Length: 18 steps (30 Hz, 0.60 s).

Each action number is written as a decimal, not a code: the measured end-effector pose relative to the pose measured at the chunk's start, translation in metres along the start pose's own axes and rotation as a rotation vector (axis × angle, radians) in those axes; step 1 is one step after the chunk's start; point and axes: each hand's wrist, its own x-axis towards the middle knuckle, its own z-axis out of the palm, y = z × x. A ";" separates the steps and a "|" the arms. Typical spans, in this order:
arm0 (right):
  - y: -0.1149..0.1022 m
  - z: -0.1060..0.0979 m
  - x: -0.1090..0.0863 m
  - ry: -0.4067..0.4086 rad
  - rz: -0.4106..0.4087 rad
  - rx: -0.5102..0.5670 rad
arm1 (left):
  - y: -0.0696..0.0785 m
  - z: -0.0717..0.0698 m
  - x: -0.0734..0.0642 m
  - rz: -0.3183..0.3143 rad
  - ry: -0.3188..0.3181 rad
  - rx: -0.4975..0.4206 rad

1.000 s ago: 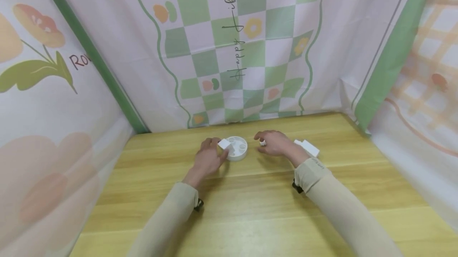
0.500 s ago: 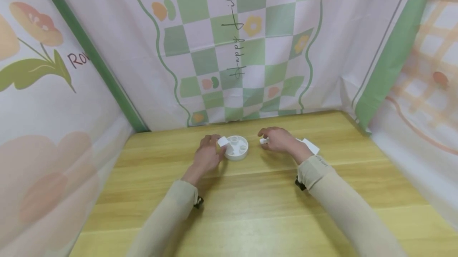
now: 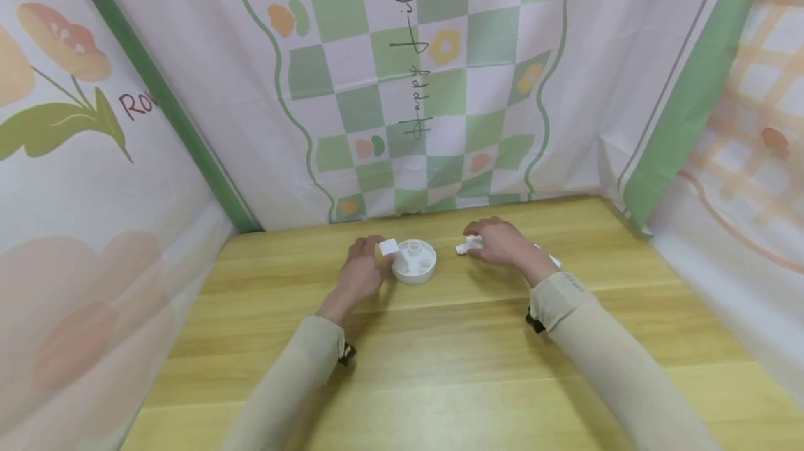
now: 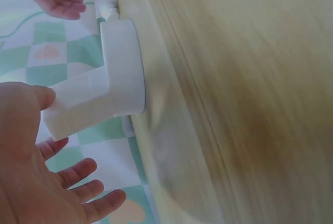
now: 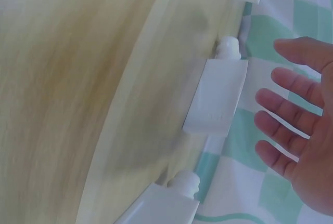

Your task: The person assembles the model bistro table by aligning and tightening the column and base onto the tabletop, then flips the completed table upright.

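My left hand (image 3: 360, 269) pinches the top of a white rectangular block (image 4: 80, 102) between thumb and index finger, its other fingers spread. The block stands up from the left part of a round white base (image 3: 417, 270), which has round sockets in its top. To the right, my right hand (image 3: 502, 241) hovers with relaxed fingers and holds nothing. Below it a white block with a rounded knob (image 5: 216, 96) lies on the table, partly hidden by the hand in the head view. The right wrist view shows a gap between fingertips and this block.
A second white knobbed block (image 5: 161, 206) lies farther right, mostly behind my right wrist in the head view. The wooden table (image 3: 414, 374) ends at a patterned cloth (image 3: 408, 158) behind the pieces, and cloth hangs at both sides.
My right hand has moved right and slightly back, uncovering more of the knobbed block. The round base has turned a little clockwise with the block in my left hand.
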 end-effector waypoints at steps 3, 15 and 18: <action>0.007 0.001 0.000 0.006 0.010 -0.007 | -0.002 0.001 0.000 -0.007 -0.004 -0.004; 0.024 0.004 -0.008 -0.034 0.126 -0.007 | -0.003 -0.001 0.000 -0.006 -0.017 -0.008; 0.025 0.005 -0.011 -0.050 0.178 -0.002 | -0.002 -0.001 0.000 -0.016 -0.031 -0.008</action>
